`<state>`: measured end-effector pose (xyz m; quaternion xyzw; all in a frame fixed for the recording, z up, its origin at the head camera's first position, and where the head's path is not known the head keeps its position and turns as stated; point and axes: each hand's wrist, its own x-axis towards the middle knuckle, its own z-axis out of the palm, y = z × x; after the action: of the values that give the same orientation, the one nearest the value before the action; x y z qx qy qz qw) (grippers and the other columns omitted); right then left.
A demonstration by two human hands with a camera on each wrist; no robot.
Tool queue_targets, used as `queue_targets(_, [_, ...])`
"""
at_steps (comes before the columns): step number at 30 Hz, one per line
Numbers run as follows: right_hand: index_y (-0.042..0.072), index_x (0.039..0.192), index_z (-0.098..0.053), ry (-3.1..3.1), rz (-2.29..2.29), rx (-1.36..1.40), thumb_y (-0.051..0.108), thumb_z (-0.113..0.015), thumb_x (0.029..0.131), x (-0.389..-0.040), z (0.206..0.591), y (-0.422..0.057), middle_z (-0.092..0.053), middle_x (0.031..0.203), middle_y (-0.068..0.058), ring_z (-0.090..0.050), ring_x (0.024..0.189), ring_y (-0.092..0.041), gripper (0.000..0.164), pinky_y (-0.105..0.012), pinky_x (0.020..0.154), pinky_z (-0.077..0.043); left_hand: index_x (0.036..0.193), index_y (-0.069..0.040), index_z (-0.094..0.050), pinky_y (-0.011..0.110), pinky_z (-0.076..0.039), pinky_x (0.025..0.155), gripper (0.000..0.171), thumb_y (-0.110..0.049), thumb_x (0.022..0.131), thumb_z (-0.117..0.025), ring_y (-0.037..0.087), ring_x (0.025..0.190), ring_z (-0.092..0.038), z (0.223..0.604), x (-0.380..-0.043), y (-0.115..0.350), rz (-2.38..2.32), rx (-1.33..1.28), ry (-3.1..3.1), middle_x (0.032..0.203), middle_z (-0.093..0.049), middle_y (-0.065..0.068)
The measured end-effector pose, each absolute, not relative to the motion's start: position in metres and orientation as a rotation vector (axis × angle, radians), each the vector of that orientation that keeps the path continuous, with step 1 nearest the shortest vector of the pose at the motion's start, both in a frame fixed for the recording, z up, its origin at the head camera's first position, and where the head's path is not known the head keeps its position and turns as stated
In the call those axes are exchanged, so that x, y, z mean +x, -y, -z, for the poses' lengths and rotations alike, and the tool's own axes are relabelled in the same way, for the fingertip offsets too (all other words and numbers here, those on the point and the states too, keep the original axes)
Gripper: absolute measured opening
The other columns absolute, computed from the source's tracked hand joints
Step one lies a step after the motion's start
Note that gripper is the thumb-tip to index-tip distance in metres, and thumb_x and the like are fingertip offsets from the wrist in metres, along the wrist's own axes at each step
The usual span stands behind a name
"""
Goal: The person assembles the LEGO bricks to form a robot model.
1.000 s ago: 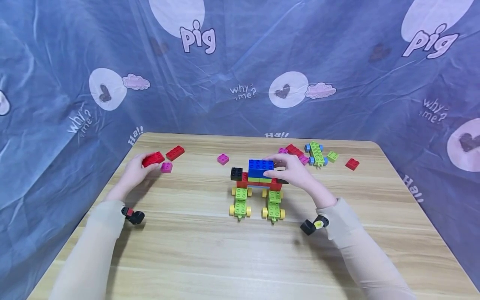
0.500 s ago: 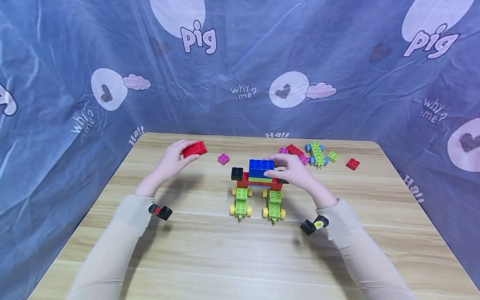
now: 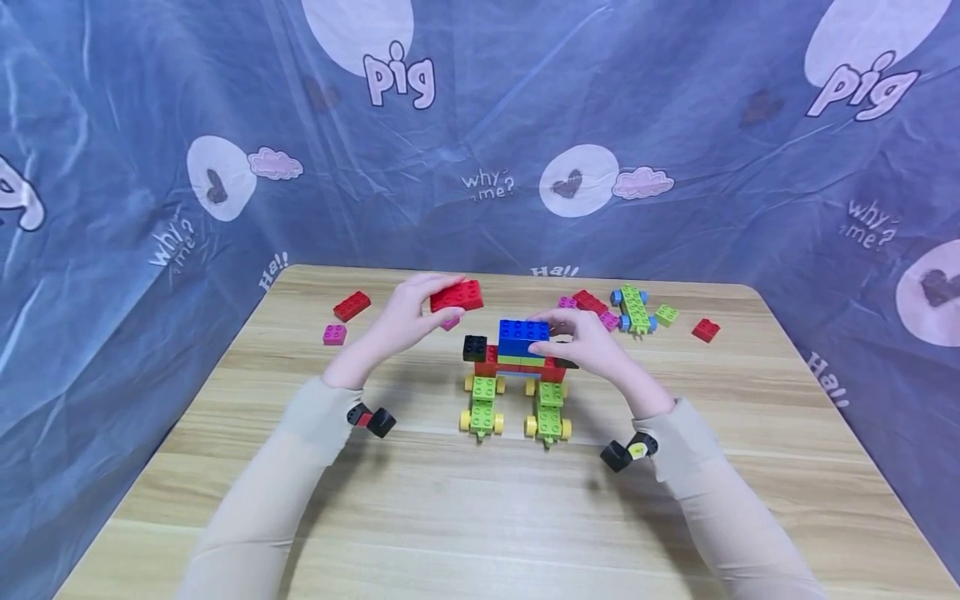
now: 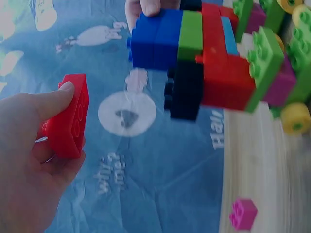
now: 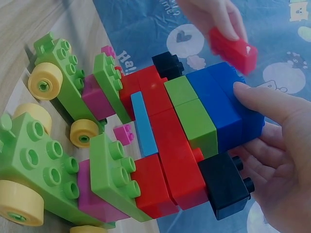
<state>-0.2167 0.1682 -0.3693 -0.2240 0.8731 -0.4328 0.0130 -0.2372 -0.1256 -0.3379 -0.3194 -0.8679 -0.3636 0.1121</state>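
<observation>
My left hand (image 3: 405,321) pinches a red building brick (image 3: 457,296) between thumb and fingers, raised above the table to the left of a built brick vehicle. Thumb and fingers of my right hand (image 3: 588,342) hold the blue bricks (image 3: 523,337) on top of that vehicle. Under the blue bricks the right wrist view shows green bricks (image 5: 192,114), then red bricks (image 5: 182,162), with a black brick (image 5: 224,187) at the near end. Two green wheeled bases (image 3: 482,408) with yellow wheels carry the structure.
On the wooden table (image 3: 450,517), a red brick (image 3: 352,306) and a pink brick (image 3: 334,334) lie at left. At back right are several red and pink bricks, a green base with blue wheels (image 3: 634,308), a small green brick (image 3: 666,314) and a red brick (image 3: 706,330).
My left hand has lifted the red brick from the table's left side and carried it right, close to the vehicle. My right hand has stayed on the blue bricks.
</observation>
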Motion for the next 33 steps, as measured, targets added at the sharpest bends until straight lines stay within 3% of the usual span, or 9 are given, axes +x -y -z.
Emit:
queue_targets(5, [0.005,0.122,-0.065,-2.719,1.342,-0.689,0.026,-0.076,0.084,-0.217,0.370,-0.168,-0.068,0.115,-0.016,-0.066,0.104,-0.032,0.045,-0.048,0.092,-0.052,0.129,-0.005,-0.060,0.044,-0.046,0.098,0.047,-0.021,0.086,-0.073,0.030,0.115,-0.056,0.337,-0.237,0.109,1.127,-0.982,2.505,0.126,-0.063,0.015])
queue_targets(12, [0.004,0.123,-0.064,-2.712,1.347,-0.690,0.025,-0.076,0.084,-0.218,0.370,-0.168,-0.067,0.117,-0.017,-0.065,0.105,-0.034,0.046,-0.049,0.092,-0.052,0.127,-0.007,-0.062,0.034,-0.056,0.077,0.043,-0.022,0.088,-0.071,0.025,0.107,-0.058,0.337,-0.234,0.094,1.186,-1.038,2.494,0.123,-0.064,0.013])
queue_targets(24, [0.004,0.122,-0.064,-2.709,1.360,-0.707,0.024,-0.076,0.083,-0.219,0.371,-0.169,-0.067,0.116,-0.017,-0.066,0.104,-0.034,0.045,-0.049,0.090,-0.053,0.127,-0.007,-0.063,0.043,-0.043,0.103,0.043,-0.024,0.088,-0.071,0.026,0.120,-0.054,0.343,-0.231,0.081,1.138,-1.088,2.495,0.127,-0.063,0.011])
queue_targets(33, [0.003,0.123,-0.064,-2.719,1.356,-0.724,0.024,-0.075,0.084,-0.218,0.371,-0.168,-0.067,0.117,-0.018,-0.066,0.105,-0.035,0.046,-0.049,0.091,-0.052,0.128,-0.007,-0.062,0.044,-0.041,0.106,0.043,-0.024,0.090,-0.069,0.027,0.123,-0.054,0.351,-0.233,0.078,1.117,-1.120,2.506,0.128,-0.063,0.011])
